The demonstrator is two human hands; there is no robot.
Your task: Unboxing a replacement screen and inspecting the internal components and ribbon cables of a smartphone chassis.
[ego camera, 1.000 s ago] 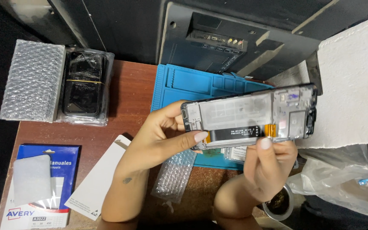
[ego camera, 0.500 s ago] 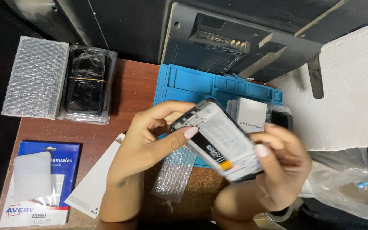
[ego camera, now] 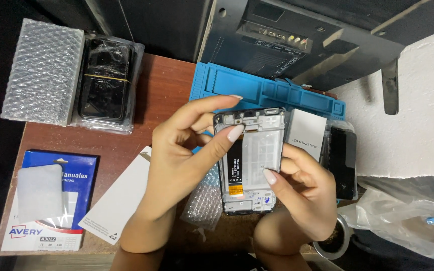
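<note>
I hold a phone screen assembly [ego camera: 251, 160] upright over the table, its inner frame side facing me, showing a silver metal frame, a black panel and a small yellow sticker. My left hand [ego camera: 182, 160] grips its top left edge with thumb and fingers. My right hand [ego camera: 302, 188] supports its right side, thumb pressed on the frame. Under it lies a blue repair mat [ego camera: 257, 93].
A white box [ego camera: 306, 133] and a black phone [ego camera: 341, 160] lie to the right. A bagged black phone [ego camera: 104, 83] and bubble wrap [ego camera: 43, 70] sit far left. A blue label pack [ego camera: 51, 200], a white card [ego camera: 119, 195], more bubble wrap [ego camera: 204, 198] and a plastic bag [ego camera: 403, 216] surround my hands.
The screen assembly has turned from lying sideways to standing upright in my hands. My right hand shifted to its right edge, uncovering the white box and black phone behind it.
</note>
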